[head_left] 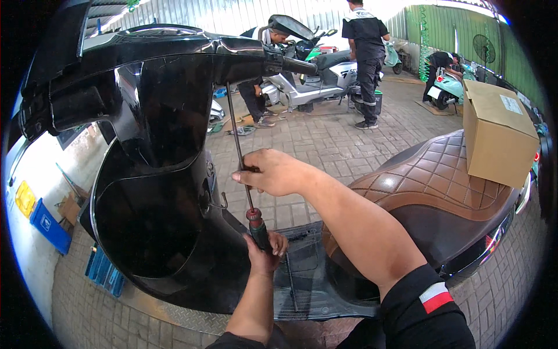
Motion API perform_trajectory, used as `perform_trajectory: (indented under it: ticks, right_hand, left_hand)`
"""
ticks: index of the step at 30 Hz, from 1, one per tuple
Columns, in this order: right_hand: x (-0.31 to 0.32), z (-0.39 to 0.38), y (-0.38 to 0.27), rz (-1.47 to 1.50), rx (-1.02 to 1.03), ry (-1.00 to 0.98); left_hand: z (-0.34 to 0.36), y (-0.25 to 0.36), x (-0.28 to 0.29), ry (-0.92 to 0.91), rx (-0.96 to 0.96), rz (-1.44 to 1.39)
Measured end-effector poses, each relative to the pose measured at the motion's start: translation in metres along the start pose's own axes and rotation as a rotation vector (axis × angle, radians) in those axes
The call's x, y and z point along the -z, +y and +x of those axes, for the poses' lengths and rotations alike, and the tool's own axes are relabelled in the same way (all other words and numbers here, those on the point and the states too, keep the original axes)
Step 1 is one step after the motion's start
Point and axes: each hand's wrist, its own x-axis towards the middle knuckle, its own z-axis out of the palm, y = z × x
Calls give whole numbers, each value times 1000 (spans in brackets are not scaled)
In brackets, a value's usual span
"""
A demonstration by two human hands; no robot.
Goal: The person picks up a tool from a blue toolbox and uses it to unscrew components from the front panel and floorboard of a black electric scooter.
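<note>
A long screwdriver (235, 125) stands upright, slightly tilted, its tip at the underside of the black scooter handlebar cover (174, 51). My left hand (264, 251) is closed round its dark handle with a red collar, from below. Higher up, my right hand (274, 172) has its fingers closed on the thin metal shaft. Beside the hands is the scooter's glossy black front panel (157, 232), with a small metal hook (221, 202) on it. Under my left hand lies the dark footboard (317, 291), with a thin dark rod (292, 282) on it.
A cardboard box (501, 134) sits on the brown quilted seat (415, 180) at the right. Farther back, a person in dark clothes (365, 55) stands by a silver scooter (314, 84), another bends beside it. Blue (49, 225) and yellow bins stand by the left wall.
</note>
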Motion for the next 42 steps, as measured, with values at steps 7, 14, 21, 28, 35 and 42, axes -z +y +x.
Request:
perform_trajectory:
  ticks: [7,14,21,28,35,42]
  right_hand:
    - [8,-2,-1,-109,5,-10]
    - [2,-1,3,-246,9,100]
    - [3,2,8,-95,62,70]
    - [7,-2,-11,-203,-128,73]
    - [0,2,8,-38,71,156]
    - [2,-1,-3,-141,-11,168]
  left_hand:
    - [4,3,-20,414,-64,135]
    - [1,-7,-26,584,-365,741]
    - [-1,-1,13,260,35,-62]
    - [11,13,-30,485,-314,743]
    - [7,24,-23,320,-110,241]
    - [13,23,-17,391,-219,825]
